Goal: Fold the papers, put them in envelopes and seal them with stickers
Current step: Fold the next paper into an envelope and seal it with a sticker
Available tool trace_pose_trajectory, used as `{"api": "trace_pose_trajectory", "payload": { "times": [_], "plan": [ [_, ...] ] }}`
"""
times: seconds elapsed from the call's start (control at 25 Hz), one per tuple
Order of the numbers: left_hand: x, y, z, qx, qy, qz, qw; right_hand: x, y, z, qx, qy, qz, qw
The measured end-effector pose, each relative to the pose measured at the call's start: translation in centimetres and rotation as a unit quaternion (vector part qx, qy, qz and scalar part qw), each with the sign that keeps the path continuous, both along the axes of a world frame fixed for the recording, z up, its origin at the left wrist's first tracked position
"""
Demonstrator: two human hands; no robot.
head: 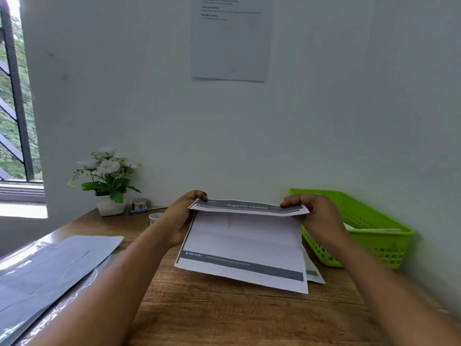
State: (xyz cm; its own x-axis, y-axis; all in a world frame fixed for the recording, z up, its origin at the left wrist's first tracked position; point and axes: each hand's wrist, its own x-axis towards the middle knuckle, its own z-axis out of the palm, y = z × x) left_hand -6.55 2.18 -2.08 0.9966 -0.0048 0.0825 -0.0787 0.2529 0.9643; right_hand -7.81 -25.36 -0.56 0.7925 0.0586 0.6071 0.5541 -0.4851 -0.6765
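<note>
I see the paper held low over the table, its top strip bent toward me. The left hand and right hand each pinch an upper corner, I judge to square the first fold. A second sheet lies beneath the paper, a green basket to its right, envelopes to its left, and the sticker roll beyond them. Nothing blocks the fold.

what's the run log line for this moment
step: folding printed paper | left hand: pinches top left edge | right hand: pinches top right edge | envelopes: lying left | green basket: right
</note>
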Motion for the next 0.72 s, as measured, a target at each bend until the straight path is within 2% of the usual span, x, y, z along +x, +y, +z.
{"api": "trace_pose_trajectory", "payload": {
  "times": [0.2, 0.28, 0.36, 0.48, 0.52, 0.56, 0.64, 0.68, 0.72],
  "plan": [
    [0.4, 0.3, 0.4, 0.022, -0.007, 0.068, 0.997, 0.2, 1.1, -1.2, 0.002, -0.068, -0.039, 0.997],
    [0.6, 0.8, 0.4, 0.003, -0.001, 0.046, 0.999, 0.5, 1.2, -1.5, -0.015, -0.091, -0.051, 0.994],
    [-0.1, 0.8, 0.3, -0.013, 0.027, -0.017, 0.999, 0.6, 1.1, -1.6, -0.021, -0.09, -0.06, 0.994],
    [-0.4, 0.7, -0.3, 0.102, 0.009, -0.058, 0.993, 0.7, 1.2, -1.6, -0.013, -0.045, -0.06, 0.997],
    [-0.3, 0.6, -0.2, 0.122, -0.006, -0.052, 0.991, 0.7, 1.3, -1.4, 0.037, -0.011, -0.045, 0.998],
    [-0.3, 0.5, -0.2, 0.128, -0.017, -0.038, 0.991, 0.4, 1.4, -0.9, 0.129, 0.03, -0.02, 0.991],
    [-0.4, 0.4, -0.1, 0.123, -0.038, -0.017, 0.992, -0.4, 1.5, 0.2, 0.328, 0.117, 0.034, 0.937],
    [-0.3, 0.5, -0.1, 0.121, -0.048, -0.004, 0.992, -0.7, 1.4, 0.6, 0.374, 0.149, 0.056, 0.914],
    [-0.4, 0.4, -0.1, 0.118, -0.055, 0.008, 0.991, -0.9, 1.2, 0.9, 0.368, 0.177, 0.067, 0.91]
  ]
}}
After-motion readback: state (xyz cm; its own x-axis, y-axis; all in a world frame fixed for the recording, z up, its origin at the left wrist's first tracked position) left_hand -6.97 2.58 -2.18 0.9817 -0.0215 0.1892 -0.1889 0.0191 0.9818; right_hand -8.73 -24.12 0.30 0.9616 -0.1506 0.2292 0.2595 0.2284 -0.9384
